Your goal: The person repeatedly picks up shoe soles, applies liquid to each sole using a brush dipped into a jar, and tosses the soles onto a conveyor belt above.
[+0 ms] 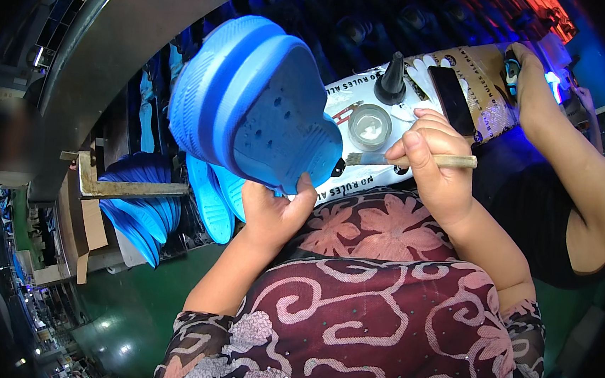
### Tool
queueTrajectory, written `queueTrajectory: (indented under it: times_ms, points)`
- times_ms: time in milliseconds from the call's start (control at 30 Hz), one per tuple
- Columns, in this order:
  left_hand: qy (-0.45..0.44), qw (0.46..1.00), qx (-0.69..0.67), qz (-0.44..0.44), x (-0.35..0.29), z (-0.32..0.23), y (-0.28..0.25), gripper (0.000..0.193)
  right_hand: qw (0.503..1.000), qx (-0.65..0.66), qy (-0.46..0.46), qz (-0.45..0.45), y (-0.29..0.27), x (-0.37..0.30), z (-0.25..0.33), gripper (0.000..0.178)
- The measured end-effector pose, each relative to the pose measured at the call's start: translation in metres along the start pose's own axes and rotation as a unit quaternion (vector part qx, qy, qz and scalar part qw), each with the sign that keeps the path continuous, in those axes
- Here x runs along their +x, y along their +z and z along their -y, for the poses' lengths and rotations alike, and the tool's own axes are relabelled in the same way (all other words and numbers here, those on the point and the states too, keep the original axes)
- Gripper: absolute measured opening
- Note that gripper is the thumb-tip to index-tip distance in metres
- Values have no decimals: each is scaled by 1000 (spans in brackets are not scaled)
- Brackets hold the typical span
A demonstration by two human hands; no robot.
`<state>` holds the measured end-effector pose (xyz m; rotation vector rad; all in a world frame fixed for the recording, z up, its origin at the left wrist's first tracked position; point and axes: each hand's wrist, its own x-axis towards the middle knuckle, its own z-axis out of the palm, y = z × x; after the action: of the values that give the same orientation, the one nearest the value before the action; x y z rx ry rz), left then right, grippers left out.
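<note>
My left hand (277, 210) grips the lower end of a blue foam shoe sole (290, 117), thumb on its face. Several thick blue layers with ribbed edges show behind that face, which has a few small holes and a grooved patch. In my right hand (434, 153) is a flat paintbrush (455, 160) with a pale wooden handle. Its bristles point left toward the sole, and a small gap seems to separate them. Just beyond the brush stands a round jar (370, 128) with something whitish inside. A black cone-shaped nozzle (392, 82) rises behind the jar.
White printed wrapping (345, 185) covers the work surface. A dark phone (451, 101) lies at the right, beside another person's arm (537, 101). More blue soles (137, 211) hang or lie at the left near a metal bracket (139, 190). A curved metal beam (90, 44) runs along the upper left.
</note>
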<state>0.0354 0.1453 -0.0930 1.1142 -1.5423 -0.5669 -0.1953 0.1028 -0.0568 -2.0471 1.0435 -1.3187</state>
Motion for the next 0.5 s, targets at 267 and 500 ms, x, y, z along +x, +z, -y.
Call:
queueTrajectory:
  times_ms: [267, 500]
  points:
    - [44, 999, 3, 3, 4, -7, 7, 26, 998, -13, -48, 42, -5, -4, 4, 27]
    - [56, 996, 66, 22, 0, -2, 4, 29, 998, 3, -59, 36, 1, -2, 9, 29]
